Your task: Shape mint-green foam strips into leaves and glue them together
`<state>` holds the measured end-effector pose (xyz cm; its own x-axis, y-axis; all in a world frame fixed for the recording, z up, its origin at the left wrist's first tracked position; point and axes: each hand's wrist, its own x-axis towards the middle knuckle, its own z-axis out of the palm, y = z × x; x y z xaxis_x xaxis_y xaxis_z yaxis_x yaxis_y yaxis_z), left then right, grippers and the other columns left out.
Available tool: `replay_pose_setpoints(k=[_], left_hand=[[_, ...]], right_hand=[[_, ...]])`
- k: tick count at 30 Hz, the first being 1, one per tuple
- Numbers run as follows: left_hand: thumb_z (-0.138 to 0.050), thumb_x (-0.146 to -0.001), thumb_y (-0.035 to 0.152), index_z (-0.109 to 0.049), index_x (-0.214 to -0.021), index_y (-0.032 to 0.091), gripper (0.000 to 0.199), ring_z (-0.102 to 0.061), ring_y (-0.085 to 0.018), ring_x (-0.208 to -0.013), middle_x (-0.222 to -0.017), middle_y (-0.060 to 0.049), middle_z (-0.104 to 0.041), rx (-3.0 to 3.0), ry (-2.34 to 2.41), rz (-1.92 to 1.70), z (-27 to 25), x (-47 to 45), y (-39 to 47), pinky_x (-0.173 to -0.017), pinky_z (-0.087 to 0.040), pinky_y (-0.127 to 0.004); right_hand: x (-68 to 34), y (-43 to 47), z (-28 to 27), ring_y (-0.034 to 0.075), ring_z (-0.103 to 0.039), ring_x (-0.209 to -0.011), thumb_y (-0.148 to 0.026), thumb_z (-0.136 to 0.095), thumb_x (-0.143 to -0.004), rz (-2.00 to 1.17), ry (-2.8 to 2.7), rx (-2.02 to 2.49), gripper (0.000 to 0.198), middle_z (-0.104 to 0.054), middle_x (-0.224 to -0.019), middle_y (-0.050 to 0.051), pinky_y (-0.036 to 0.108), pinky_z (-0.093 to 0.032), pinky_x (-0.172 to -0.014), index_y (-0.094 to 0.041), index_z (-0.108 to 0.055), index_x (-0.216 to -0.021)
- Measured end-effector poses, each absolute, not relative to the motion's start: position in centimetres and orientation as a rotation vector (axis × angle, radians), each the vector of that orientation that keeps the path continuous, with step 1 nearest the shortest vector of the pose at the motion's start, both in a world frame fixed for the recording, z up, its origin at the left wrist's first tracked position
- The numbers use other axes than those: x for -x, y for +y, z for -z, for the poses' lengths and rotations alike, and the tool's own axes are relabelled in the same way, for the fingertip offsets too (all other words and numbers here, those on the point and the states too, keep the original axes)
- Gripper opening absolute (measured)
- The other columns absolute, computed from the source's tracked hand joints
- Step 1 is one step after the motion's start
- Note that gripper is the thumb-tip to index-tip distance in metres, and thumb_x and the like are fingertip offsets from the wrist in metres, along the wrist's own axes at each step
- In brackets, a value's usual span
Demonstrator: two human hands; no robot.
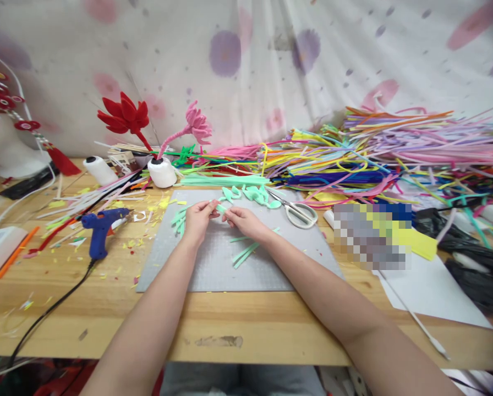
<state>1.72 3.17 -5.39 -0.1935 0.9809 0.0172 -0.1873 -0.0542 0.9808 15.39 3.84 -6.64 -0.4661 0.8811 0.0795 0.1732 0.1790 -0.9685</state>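
My left hand (201,219) and my right hand (243,221) meet over the grey cutting mat (213,269). Between their pinched fingertips is a short mint-green pipe cleaner (221,209), mostly covered by the fingers. Cut mint-green pipe cleaner pieces (179,221) lie left of my left hand, and more loose pieces (246,256) rest below my right hand. Just beyond the hands sit several curled mint-green shapes (255,194). Scissors (299,213) with pale handles lie to the right of these, blades toward the shapes.
A blue glue gun (102,230) with a black cord lies left of the mat. Red (125,114) and pink (197,124) fuzzy flowers stand in a white spool (162,172). Bundles of coloured pipe cleaners (420,137) fill the back right. White paper (432,294) lies at right.
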Motion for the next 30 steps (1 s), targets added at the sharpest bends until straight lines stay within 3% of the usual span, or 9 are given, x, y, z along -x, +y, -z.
replay_pose_setpoints(k=[7,13,20,24,30], left_hand=[[-0.065,-0.055,0.041,-0.065,-0.064,0.011,0.031,-0.050,-0.010,-0.053,-0.055,-0.002,-0.056,-1.014,1.198,-1.355,5.4,-0.8,3.4,-0.056,-0.046,-0.026],[-0.058,-0.065,0.039,-0.067,-0.065,0.016,0.025,-0.055,-0.014,-0.066,-0.066,-0.002,-0.061,-1.406,1.544,-1.557,6.2,-0.2,3.9,-0.066,-0.044,-0.025],[-0.057,-0.064,0.050,-0.066,-0.077,0.011,0.042,-0.055,-0.013,-0.059,-0.063,-0.004,-0.062,-1.031,1.205,-1.332,6.1,-1.9,3.4,-0.059,-0.044,-0.025],[-0.060,-0.062,0.049,-0.066,-0.083,0.012,0.044,-0.055,-0.012,-0.055,-0.067,-0.005,-0.064,-1.084,1.108,-1.215,6.3,-3.0,2.9,-0.052,-0.041,-0.023],[-0.062,-0.062,0.043,-0.063,-0.078,0.011,0.035,-0.061,-0.015,-0.067,-0.072,-0.006,-0.066,-0.978,1.152,-1.278,5.6,-2.4,2.8,-0.062,-0.048,-0.027]], right_hand=[[-15.0,3.2,7.1,0.007,-0.039,-0.046,-0.039,-0.036,-0.080,-1.266,-1.823,1.085,0.030,-0.044,-0.049,-0.005,0.020,-0.032,-0.050,-0.016,-0.048,-0.066],[-14.3,2.9,6.5,0.006,-0.040,-0.044,-0.040,-0.034,-0.082,-1.236,-1.891,1.137,0.032,-0.045,-0.046,-0.005,0.019,-0.031,-0.049,-0.017,-0.046,-0.062],[-14.1,3.2,7.6,0.007,-0.039,-0.041,-0.042,-0.033,-0.082,-1.253,-1.696,1.153,0.033,-0.043,-0.045,-0.005,0.019,-0.033,-0.047,-0.017,-0.045,-0.063],[-14.5,3.3,7.5,0.008,-0.046,-0.046,-0.042,-0.029,-0.084,-1.240,-1.742,1.179,0.037,-0.053,-0.053,-0.002,0.020,-0.036,-0.050,-0.016,-0.049,-0.067],[-16.3,3.8,6.0,0.009,-0.047,-0.056,-0.047,-0.047,-0.075,-0.929,-1.940,1.279,0.035,-0.058,-0.061,0.000,0.022,-0.033,-0.055,-0.015,-0.061,-0.071]])
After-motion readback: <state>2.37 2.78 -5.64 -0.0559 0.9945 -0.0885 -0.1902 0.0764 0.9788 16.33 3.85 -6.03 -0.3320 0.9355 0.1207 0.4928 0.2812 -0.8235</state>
